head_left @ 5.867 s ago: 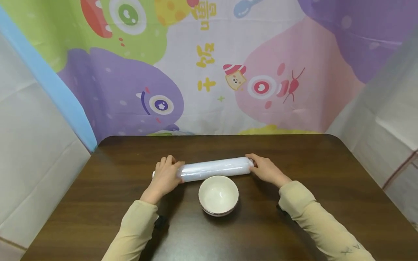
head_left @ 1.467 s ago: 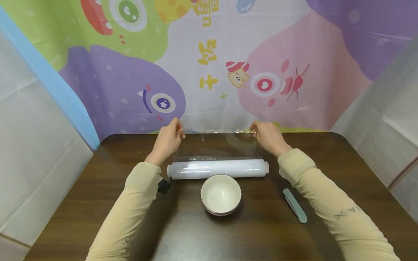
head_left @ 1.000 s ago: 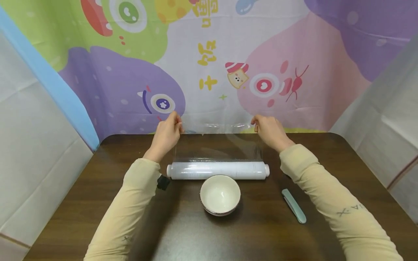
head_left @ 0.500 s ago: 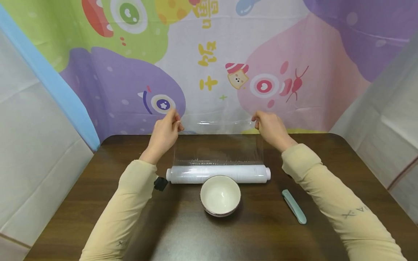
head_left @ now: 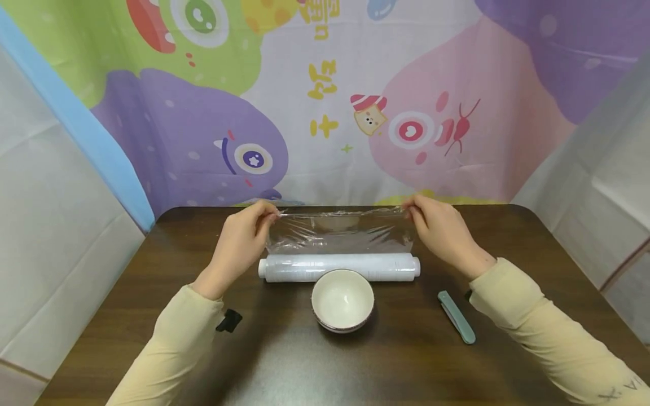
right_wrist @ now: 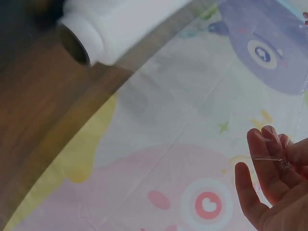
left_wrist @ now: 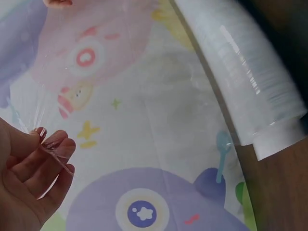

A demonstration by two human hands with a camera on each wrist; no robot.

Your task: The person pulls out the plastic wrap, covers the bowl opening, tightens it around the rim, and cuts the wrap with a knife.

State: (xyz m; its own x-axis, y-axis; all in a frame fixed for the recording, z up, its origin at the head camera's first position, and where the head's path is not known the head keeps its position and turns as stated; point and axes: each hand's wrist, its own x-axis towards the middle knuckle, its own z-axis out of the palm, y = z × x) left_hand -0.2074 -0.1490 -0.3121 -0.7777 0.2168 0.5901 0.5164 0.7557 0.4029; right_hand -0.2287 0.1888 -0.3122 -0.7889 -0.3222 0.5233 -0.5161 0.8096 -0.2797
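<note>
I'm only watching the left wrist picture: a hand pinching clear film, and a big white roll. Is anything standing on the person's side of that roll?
Observer: Yes, a pale bowl stands on the person's side of the roll.
Visitor: Is anything lying to the right of it?
Observer: A grey-green tool lies on the table, apart from the bowl.
Visitor: And those fingertips at my picture's top edge?
Observer: That's the right hand, pinching the clear film near its far right corner.

You get glare on the tabletop in a bright head view, while both wrist views look dimmer and softer.
</note>
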